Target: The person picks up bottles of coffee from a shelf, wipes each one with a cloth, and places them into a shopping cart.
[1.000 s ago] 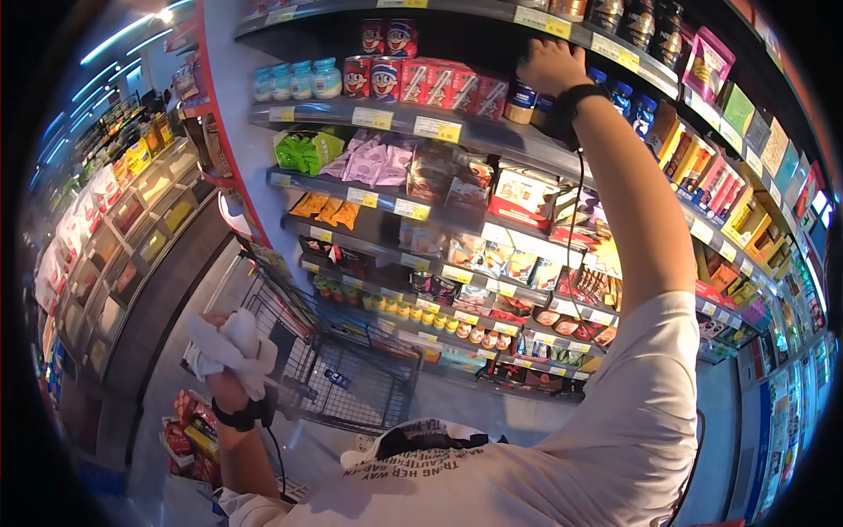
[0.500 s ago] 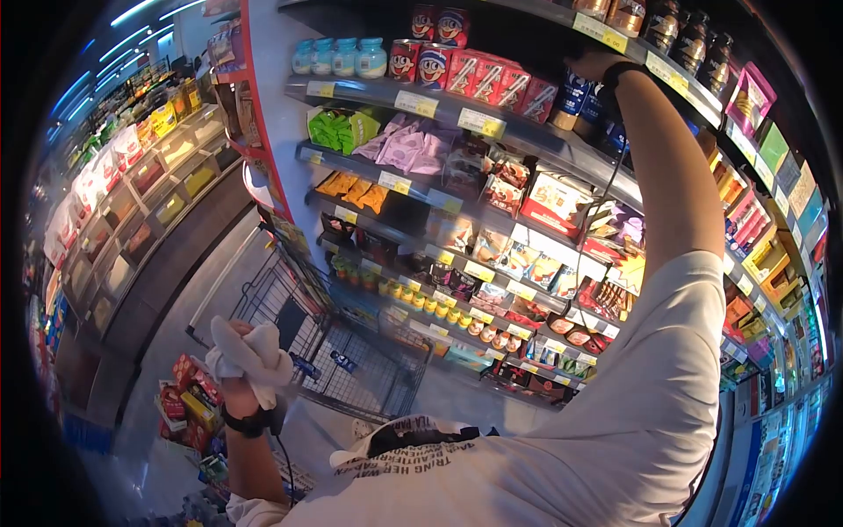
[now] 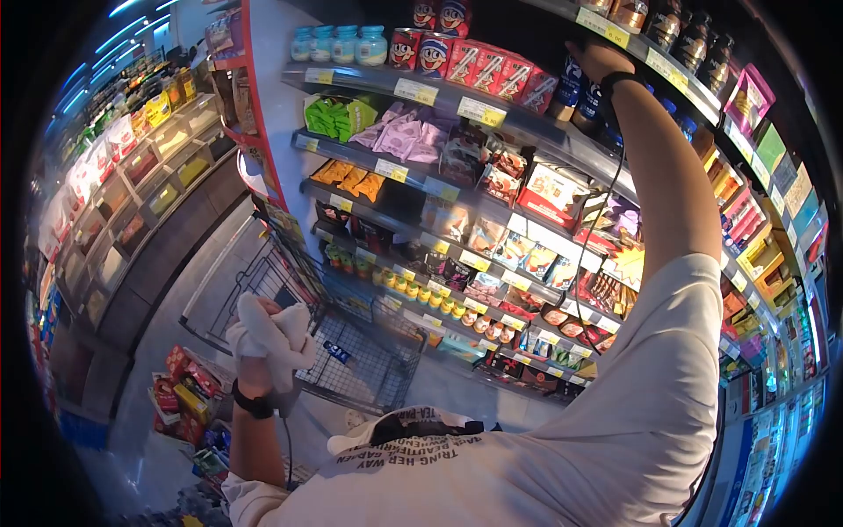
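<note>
My left hand (image 3: 268, 338) is closed around a bunched white cloth (image 3: 279, 332), low at the left above a wire shopping cart (image 3: 360, 364). My right arm reaches up to the upper shelf, where my right hand (image 3: 597, 61) is at the dark blue cans (image 3: 569, 86). The fingers are partly lost in shadow, so their grip cannot be made out. Left of that hand stand red patterned boxes (image 3: 492, 70), red cans with a cartoon face (image 3: 433, 54) and light blue jars (image 3: 372, 46).
Lower shelves hold green bags (image 3: 338, 119), purple bags (image 3: 413, 136) and small yellow-lidded cups (image 3: 421, 294). Bulk bins (image 3: 167, 167) line the left side. Red packages (image 3: 184, 395) are piled at the lower left. A black cable hangs below my right wrist.
My left hand with the cloth has moved slightly right. My right hand has shifted a little and shows more clearly beside the blue cans. The view has shifted slightly.
</note>
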Tool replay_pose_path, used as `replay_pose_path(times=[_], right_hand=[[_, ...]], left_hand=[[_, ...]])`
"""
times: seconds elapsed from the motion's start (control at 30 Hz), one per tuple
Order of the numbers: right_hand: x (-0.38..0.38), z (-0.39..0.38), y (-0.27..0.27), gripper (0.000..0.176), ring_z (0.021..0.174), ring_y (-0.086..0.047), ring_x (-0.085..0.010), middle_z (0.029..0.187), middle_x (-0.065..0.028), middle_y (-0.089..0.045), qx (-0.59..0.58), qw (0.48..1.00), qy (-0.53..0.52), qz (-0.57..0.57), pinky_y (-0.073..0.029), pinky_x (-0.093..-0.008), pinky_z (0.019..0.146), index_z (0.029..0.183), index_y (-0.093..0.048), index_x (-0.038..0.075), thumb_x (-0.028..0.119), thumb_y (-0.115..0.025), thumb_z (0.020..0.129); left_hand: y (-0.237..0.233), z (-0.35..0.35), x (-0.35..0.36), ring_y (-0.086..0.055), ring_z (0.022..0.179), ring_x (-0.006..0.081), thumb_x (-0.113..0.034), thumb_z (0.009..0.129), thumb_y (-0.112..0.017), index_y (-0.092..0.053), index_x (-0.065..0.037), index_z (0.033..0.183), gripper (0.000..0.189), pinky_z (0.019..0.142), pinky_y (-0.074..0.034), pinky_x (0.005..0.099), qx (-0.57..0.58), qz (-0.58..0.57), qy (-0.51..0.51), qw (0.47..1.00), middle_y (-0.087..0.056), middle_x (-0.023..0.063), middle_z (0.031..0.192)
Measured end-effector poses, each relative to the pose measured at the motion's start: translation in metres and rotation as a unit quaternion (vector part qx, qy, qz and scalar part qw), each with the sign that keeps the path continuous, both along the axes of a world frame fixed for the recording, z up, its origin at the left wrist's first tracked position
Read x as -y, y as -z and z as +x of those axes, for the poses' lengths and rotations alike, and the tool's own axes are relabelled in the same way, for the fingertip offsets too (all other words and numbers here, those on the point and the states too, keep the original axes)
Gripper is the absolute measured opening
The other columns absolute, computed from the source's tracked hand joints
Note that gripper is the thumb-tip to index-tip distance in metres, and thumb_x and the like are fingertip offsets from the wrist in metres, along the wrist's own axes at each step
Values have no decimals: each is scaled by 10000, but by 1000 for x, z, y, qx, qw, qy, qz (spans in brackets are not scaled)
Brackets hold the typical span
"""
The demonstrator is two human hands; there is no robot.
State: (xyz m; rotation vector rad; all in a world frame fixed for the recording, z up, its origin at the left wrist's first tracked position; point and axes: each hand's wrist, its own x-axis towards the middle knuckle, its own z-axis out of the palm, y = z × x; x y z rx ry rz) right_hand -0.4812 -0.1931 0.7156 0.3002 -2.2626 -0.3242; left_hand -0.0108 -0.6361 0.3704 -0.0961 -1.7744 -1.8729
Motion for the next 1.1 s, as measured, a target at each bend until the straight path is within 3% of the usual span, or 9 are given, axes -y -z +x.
replay_pose_path(times=[0.1,0.13,0.27,0.43,0.47,0.57,0.83,0.87,1.1], right_hand=[[7,29,0,670,1322,-532,-358,1428,-214,-552,-14,1000,-13,-16,-419,-469,1104,1413,-529,48,568,-477,994],[8,33,0,612,1129,-659,-346,1225,-190,-685,-7,1000,2,20,-526,-463,954,1285,-621,45,564,-475,996],[22,70,7,586,835,-718,-328,860,-156,-734,-62,993,-42,92,-582,-432,695,1022,-661,23,576,-468,996],[19,97,15,603,856,-717,-327,865,-162,-727,-101,992,-58,44,-583,-430,706,942,-627,16,603,-490,979],[18,101,16,604,861,-716,-326,870,-161,-726,-106,992,-61,32,-584,-429,702,930,-620,18,607,-497,974],[13,97,24,598,871,-709,-319,878,-156,-714,-169,980,-88,66,-585,-425,675,918,-607,21,609,-512,968],[19,140,36,548,808,-696,-305,827,-131,-687,-231,961,-133,75,-566,-405,606,872,-582,45,588,-582,942],[19,148,35,547,800,-695,-305,822,-131,-685,-237,958,-141,75,-563,-408,600,872,-583,47,590,-584,939],[28,199,36,502,690,-677,-335,823,-106,-694,-281,941,-171,78,-513,-409,549,1033,-637,89,579,-622,927]], left_hand=[[-12,-1,-15,-630,896,150,-362,795,-772,-616,-38,1064,448,773,-523,308,-29,77,35,996,-629,71,1047],[-13,-3,-16,-636,894,151,-371,793,-771,-616,-39,1064,456,771,-528,305,-27,86,36,995,-630,69,1041],[-10,-5,-29,-594,938,143,-403,844,-716,-602,-37,1089,455,836,-484,290,-4,144,81,986,-600,61,1046],[-5,-21,-50,-637,901,150,-339,860,-727,-592,-34,1114,419,810,-528,297,-13,157,173,972,-618,58,1006],[-4,-25,-56,-677,824,140,-482,818,-799,-593,-36,1076,555,738,-560,271,14,172,149,974,-663,60,933],[1,-34,-70,-677,809,133,-488,824,-792,-593,-40,1072,549,722,-556,260,24,190,148,970,-667,50,923],[27,-46,-89,-678,832,118,-404,912,-728,-625,-36,1065,412,733,-553,265,16,132,198,971,-684,55,959],[22,-45,-90,-662,887,137,-496,835,-799,-607,-38,1069,549,787,-554,295,42,146,236,960,-643,42,992],[27,-49,-101,-674,923,153,-647,796,-756,-598,-29,1159,735,820,-568,313,49,152,194,968,-651,42,1033]])
